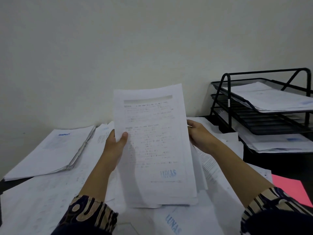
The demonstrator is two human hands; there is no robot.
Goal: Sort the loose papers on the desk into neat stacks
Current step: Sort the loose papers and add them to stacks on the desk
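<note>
A black wire letter tray [227, 106] (three tiers, it seems) stands far right; a pink folder [293, 189] lies nearer.

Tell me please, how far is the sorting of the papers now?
Partly done. One neat stack already lies at the desk's left. The left hand and right hand hold a bundle of sheets upright, apparently to square it. Loose papers are spread under the arms, so much sorting is left.
</note>
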